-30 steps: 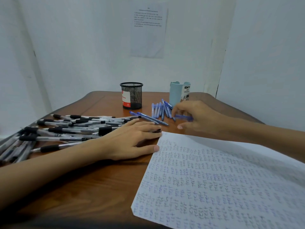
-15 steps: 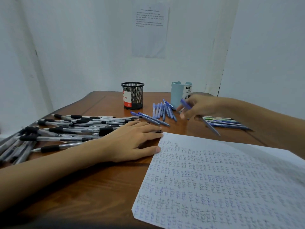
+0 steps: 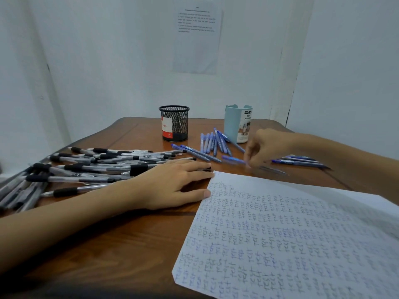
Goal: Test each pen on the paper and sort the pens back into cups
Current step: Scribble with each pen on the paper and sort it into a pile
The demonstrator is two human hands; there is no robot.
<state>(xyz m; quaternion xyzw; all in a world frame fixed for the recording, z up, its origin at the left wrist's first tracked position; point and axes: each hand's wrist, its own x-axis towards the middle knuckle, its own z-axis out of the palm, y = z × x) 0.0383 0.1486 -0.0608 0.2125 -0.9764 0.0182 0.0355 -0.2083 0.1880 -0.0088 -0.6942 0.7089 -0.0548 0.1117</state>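
Pens lie in groups across a brown wooden desk (image 3: 129, 238). A big loose heap of black pens (image 3: 97, 167), with clear barrels and dark grips, covers the left side. Farther back, a fan of blue pens (image 3: 212, 143) lies just in front of a pale blue cup (image 3: 235, 126), with two more slanting across the desk to their left. A short row of blue pens (image 3: 300, 160) lies side by side on the right, partly behind the right forearm. A black mesh cup (image 3: 174, 124) with a red and white label stands upright to the left of the pale blue cup, apart from it. The left hand (image 3: 172, 184) rests palm down on the desk beside the heap, fingers straight and relaxed, its fingertips and thumb touching the left edge of the paper (image 3: 291, 234). The paper lies at the front right and is filled with rows of the small handwritten word "test" in blue and dark ink. The right hand (image 3: 265, 147) is low over the desk near the pale blue cup, fingers curled downward at the end of a single blue pen (image 3: 233, 159). This hand is blurred, so I cannot tell whether it is grasping that pen. A printed sheet (image 3: 197, 37) hangs on the white wall behind.
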